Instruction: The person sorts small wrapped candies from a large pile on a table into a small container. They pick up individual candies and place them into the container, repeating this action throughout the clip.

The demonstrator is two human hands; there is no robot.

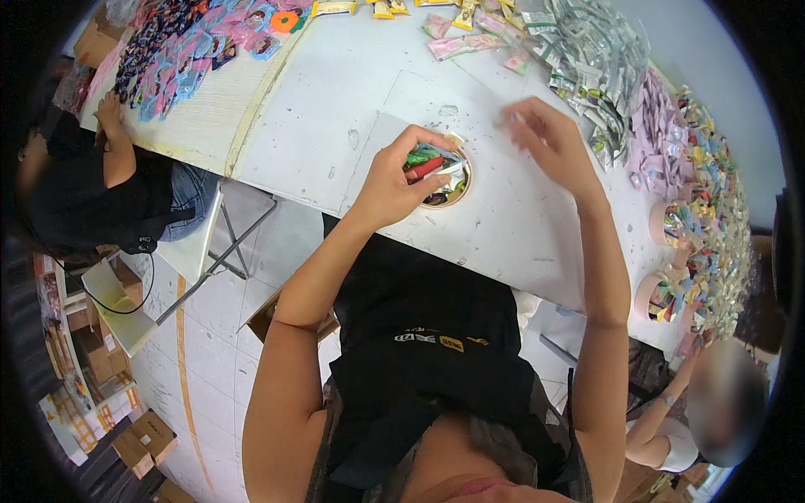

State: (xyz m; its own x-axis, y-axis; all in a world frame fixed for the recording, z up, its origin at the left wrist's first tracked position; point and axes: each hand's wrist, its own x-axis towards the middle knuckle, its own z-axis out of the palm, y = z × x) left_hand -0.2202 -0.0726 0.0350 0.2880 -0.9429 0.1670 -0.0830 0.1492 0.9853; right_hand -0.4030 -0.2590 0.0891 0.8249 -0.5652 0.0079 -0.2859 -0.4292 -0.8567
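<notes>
A round, pale pink tub [466,190] stands on the white table before me, holding small wrapped packets, among them a red one [425,169] and a green one. My left hand [402,179] curves over its near left side, fingers and thumb among the packets at the top; whether it grips one or only rests on them cannot be told. Off to the right of the tub, above the table, is my right hand [541,141], its fingers apart, slightly blurred, with nothing seen in it. Beyond that hand lies a heap of clear and green sachets [585,69].
Pink and yellow packets [465,45] lie at the far edge. Lilac sachets [660,138] and filled tubs [660,223] line the right side. Blue and pink packets [182,69] cover the far left. Co-workers sit at left [113,182] and lower right [666,434]. A folding chair [204,251] stands left.
</notes>
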